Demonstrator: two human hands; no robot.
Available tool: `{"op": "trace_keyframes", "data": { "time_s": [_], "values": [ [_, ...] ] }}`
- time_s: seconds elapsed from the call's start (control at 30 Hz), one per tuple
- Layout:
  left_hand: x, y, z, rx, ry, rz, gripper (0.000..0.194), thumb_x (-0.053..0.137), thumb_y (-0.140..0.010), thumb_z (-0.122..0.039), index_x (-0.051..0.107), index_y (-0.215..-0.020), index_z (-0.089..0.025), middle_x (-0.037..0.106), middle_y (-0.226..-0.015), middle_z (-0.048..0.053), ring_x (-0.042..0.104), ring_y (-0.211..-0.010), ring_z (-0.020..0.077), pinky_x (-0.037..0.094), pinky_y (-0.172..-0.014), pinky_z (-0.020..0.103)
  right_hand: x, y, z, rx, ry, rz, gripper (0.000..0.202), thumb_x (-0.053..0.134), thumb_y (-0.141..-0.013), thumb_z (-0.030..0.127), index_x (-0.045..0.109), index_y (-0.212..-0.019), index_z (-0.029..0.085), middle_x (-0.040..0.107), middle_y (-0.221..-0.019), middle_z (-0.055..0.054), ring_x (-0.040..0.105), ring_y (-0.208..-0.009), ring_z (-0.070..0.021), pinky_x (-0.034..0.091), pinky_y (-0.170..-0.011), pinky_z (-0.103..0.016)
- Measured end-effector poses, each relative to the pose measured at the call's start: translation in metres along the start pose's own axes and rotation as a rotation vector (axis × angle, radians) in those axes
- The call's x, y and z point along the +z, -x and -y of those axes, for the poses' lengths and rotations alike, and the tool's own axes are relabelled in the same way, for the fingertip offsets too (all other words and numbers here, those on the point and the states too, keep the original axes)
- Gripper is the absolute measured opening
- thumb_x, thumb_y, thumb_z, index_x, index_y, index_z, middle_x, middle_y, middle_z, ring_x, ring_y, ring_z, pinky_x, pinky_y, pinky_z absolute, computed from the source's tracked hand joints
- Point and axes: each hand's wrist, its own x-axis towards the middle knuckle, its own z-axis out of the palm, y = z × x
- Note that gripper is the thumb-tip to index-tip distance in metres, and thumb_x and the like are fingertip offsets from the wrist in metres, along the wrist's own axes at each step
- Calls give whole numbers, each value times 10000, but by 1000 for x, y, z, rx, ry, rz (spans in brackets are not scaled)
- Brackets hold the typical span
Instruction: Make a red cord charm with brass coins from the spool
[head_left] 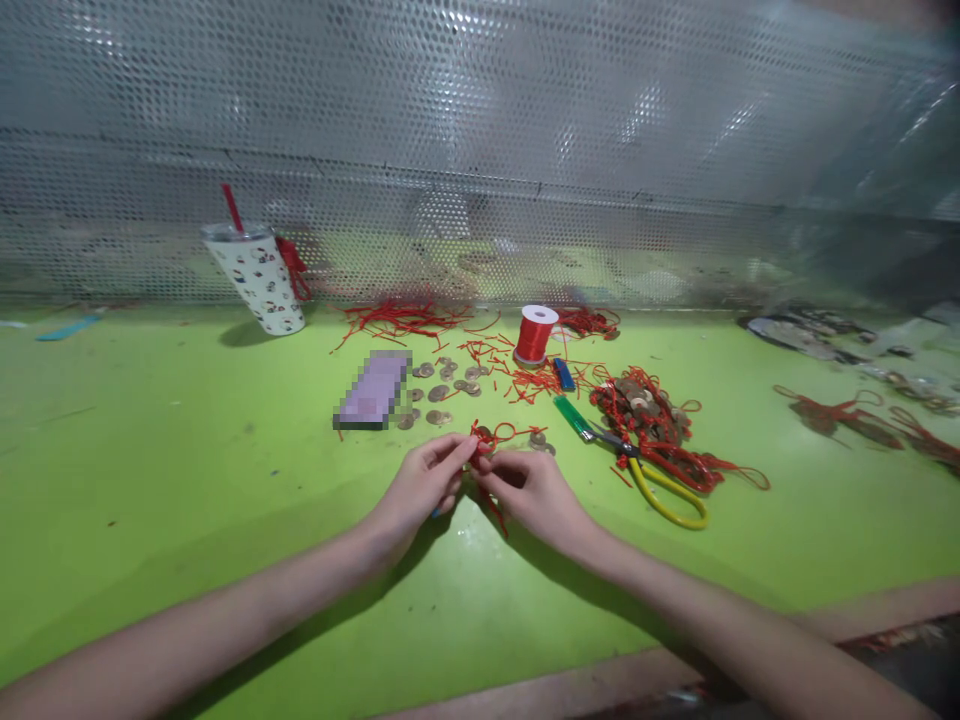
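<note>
My left hand and my right hand meet over the middle of the green table, their fingertips pinched close together on a red cord. A loop of the cord stands up beyond the fingers, and loose ends hang below between the hands. A dark round piece, perhaps a coin, shows at the fingertips, partly hidden. Just past my hands lie several brass-coloured coins in small groups. Close on the right, scissors with yellow handles lie beside a green lighter.
A heap of coins tied with red cord lies at the right. Behind stand a red cord spool and a patterned tumbler with a straw. A blurred phone-like object, a blue lighter and red cord scraps lie around.
</note>
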Motion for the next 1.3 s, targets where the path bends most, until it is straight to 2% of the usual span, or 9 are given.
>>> {"op": "trace_keyframes", "data": {
  "time_s": [0.1,0.23,0.4,0.5,0.6,0.7,0.87,1.03,1.3],
  "values": [
    [-2,-2,-2,14,37,6,433,719,-794,-575,565,-770,-171,418,-618,-69,270,-477,48,173,-441,203,-1,1,2,-54,75,17,170,609,-907,225,731,-792,195,720,-747,-17,598,-666,-154,432,-666,-279],
    [-5,-5,-5,50,11,-10,430,705,-806,-559,536,-744,-169,378,-614,-72,286,-496,54,190,-452,197,-6,0,6,-85,135,-2,201,600,-939,281,729,-813,191,727,-786,-33,608,-691,-163,430,-675,-290],
    [-7,-3,-8,72,-75,15,418,673,-833,-555,533,-733,-174,372,-613,-64,305,-516,72,225,-475,214,-17,-5,2,-46,52,-147,268,539,-982,413,685,-928,195,707,-871,-59,615,-733,-184,448,-652,-304],
    [-4,2,-10,98,-154,70,388,622,-879,-539,561,-750,-178,377,-610,-54,328,-531,87,245,-491,226,-23,-8,2,-130,90,-180,229,560,-979,416,657,-1045,220,680,-1071,-84,622,-982,-219,478,-858,-354],
    [0,7,-11,136,-218,139,367,595,-896,-547,626,-825,-188,405,-626,-43,345,-536,100,247,-487,237,-25,-8,4,-239,138,-116,215,535,-996,408,659,-1046,239,639,-1183,-91,552,-1167,-240,402,-1032,-414],
    [-1,7,-12,190,-290,135,363,590,-898,-543,677,-866,-192,459,-636,-24,365,-540,114,252,-481,251,-23,-8,6,-202,96,-42,243,514,-1003,415,652,-930,229,671,-1043,-74,600,-1025,-224,436,-956,-400],
    [-11,-1,-13,260,-390,34,344,584,-913,-496,708,-821,-188,460,-593,-22,373,-533,120,260,-481,255,-22,-9,7,-72,-23,-49,260,570,-960,455,608,-850,222,651,-819,-28,579,-760,-182,445,-719,-323],
    [-18,-8,-11,295,-359,-1,337,582,-921,-497,694,-851,-186,428,-598,-34,375,-521,110,278,-475,245,-24,-12,4,-35,-49,-65,295,581,-943,500,641,-893,216,647,-830,-29,547,-737,-179,402,-648,-299],
    [-24,-10,-15,272,-316,-32,415,611,-886,-512,559,-652,-173,475,-602,-20,423,-497,96,282,-474,239,-33,-15,2,-30,8,-94,262,569,-954,439,693,-935,209,696,-872,-44,589,-767,-187,417,-675,-301]
  ]
}}
